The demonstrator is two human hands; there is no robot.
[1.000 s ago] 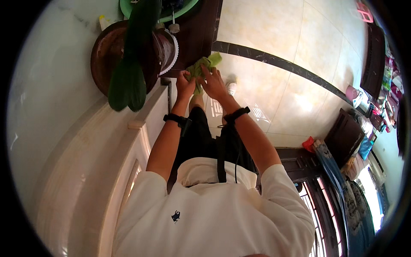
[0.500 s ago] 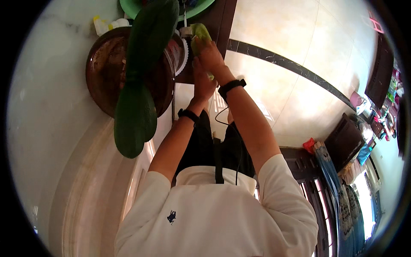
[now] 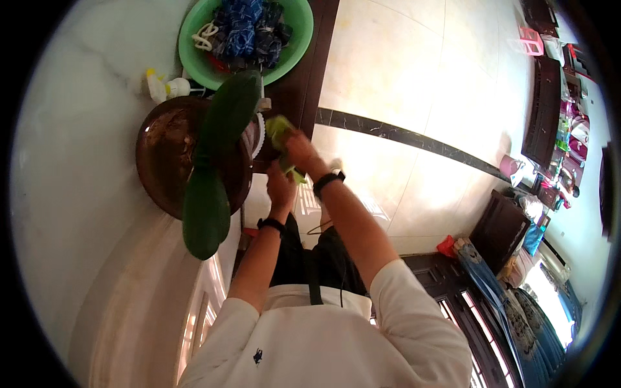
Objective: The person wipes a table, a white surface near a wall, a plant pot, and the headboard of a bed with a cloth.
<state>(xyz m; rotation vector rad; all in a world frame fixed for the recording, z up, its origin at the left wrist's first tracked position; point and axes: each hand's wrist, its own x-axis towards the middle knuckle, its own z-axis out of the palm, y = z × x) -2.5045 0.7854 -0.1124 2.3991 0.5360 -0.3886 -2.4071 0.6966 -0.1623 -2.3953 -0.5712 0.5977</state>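
Observation:
A yellow-green cloth (image 3: pixel 278 127) is bunched in front of me at the edge of a dark wooden table (image 3: pixel 294 97). My right hand (image 3: pixel 303 154) is closed over its middle. Lower down, my left hand (image 3: pixel 281 186) is closed at the cloth's near end, its fingers partly hidden by the right hand. Left of the hands stands a round brown pot (image 3: pixel 165 139), with broad dark green leaves (image 3: pixel 207 207) spreading over it. A white scalloped edge (image 3: pixel 259 134) shows between the pot and the cloth.
At the far end of the table a green basin (image 3: pixel 301 48) holds blue plaid folded fabric bundles. A white bottle with a yellow nozzle (image 3: pixel 155 84) lies by the pot. Pale tiled floor (image 3: pixel 401 39) with a dark stripe spreads to the right, toward dark furniture (image 3: pixel 498 229).
The view has shifted, so more of the green basin shows. Both hands and the cloth have come closer to me, and the cloth hangs looser between them.

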